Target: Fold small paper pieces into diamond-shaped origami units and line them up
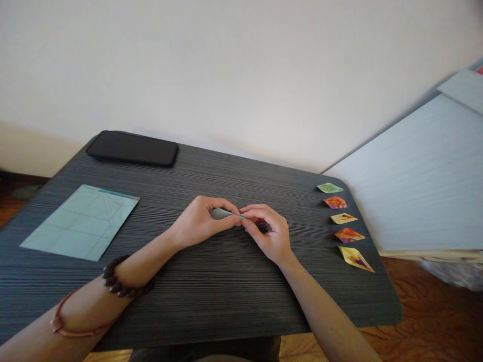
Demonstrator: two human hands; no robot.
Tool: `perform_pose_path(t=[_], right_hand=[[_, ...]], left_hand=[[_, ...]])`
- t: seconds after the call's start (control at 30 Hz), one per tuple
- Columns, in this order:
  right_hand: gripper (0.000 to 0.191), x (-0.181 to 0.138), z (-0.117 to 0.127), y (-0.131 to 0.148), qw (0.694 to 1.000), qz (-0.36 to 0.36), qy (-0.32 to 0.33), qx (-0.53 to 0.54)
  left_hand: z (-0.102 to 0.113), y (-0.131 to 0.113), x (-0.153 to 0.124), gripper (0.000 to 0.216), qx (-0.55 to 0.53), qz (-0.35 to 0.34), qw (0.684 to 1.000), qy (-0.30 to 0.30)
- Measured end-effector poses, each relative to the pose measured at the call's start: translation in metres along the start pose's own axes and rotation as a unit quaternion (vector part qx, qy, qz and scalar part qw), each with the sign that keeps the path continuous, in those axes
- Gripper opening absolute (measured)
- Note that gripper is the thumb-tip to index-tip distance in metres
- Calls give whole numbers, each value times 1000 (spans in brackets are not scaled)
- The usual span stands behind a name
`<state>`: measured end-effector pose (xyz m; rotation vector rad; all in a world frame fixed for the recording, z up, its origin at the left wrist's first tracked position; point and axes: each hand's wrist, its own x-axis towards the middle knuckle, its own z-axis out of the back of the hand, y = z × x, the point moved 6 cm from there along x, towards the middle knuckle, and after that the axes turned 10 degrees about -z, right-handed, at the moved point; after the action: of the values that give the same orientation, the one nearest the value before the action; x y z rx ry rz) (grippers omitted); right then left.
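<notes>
Over the middle of the dark table, my left hand and my right hand meet fingertip to fingertip. Between them is a small folded piece of pale green paper. My left thumb and fingers pinch it, and its wider part shows inside that hand. The right thumb and forefinger close on its narrow end. Most of the paper's shape is hidden by my fingers. A pale green sheet with crease lines lies flat to the left of my hands.
A black phone-like slab lies at the table's back left. Several folded paper pieces, including a green one and a yellow one, form a column along the right side. A pale panel borders the table there; a wall stands behind.
</notes>
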<state>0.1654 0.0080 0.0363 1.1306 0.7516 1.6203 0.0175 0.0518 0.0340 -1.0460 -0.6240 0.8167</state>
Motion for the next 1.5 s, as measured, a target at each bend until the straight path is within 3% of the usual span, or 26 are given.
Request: perform_pose_path(t=[0.3,0.5,0.67,0.8,0.97,1.07,1.27,1.5], right_hand=[[20,-2,0,4,996,71,25,-38],[20,-5,-1,7,993,103,30,-51],[20,-8,-1,9,984,135,35,-107],[19,-8,-2,11,983,133,45,-115],[12,-4,-6,-1,997,-4,70,-40],[8,-4,-8,-6,995,-50,79,-35],[4,-3,-8,-7,992,-51,62,-99],[8,-3,-6,-10,992,-67,48,-94]], left_hand=[[-6,9,1,17,-122,50,989,70],[-15,12,-5,19,-254,128,949,133],[-18,9,-7,17,-295,130,932,164],[-17,9,-3,18,-237,89,954,163],[-5,6,2,18,-20,4,997,68],[-5,1,0,17,53,-42,997,36],[-7,-10,-3,14,126,-120,985,2],[-5,-9,-2,13,142,-122,982,-7]])
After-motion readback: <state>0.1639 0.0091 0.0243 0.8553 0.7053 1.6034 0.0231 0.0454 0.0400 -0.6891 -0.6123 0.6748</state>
